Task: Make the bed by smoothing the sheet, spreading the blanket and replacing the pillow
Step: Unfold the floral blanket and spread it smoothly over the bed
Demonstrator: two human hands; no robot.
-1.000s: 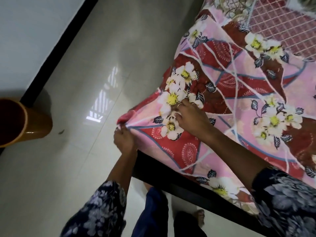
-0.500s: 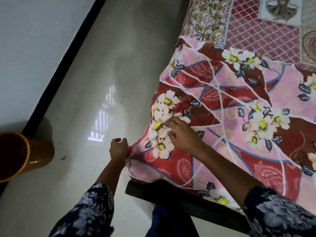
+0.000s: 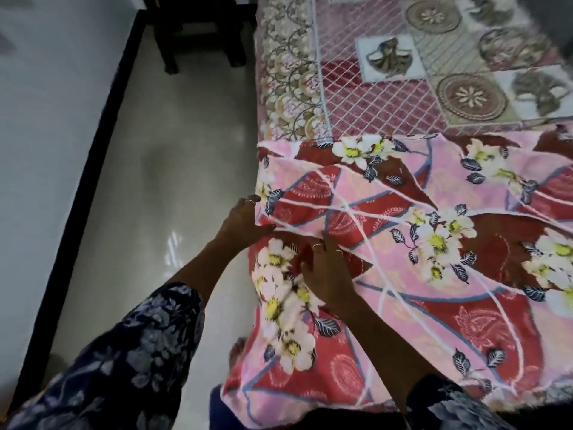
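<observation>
A soft, fleecy pink and red blanket [image 3: 418, 243], printed with white flowers and pale crossing lines, covers the near end of the bed and drapes over its left edge. Beyond it lies the sheet [image 3: 387, 88], patterned with lattice, round medallions and square panels. The left hand [image 3: 245, 221] rests at the blanket's left edge, fingers extended; whether it grips is unclear. The right hand [image 3: 328, 277] presses flat, fingers spread, just beside it. The floor [image 3: 173, 181] is glossy tile.
</observation>
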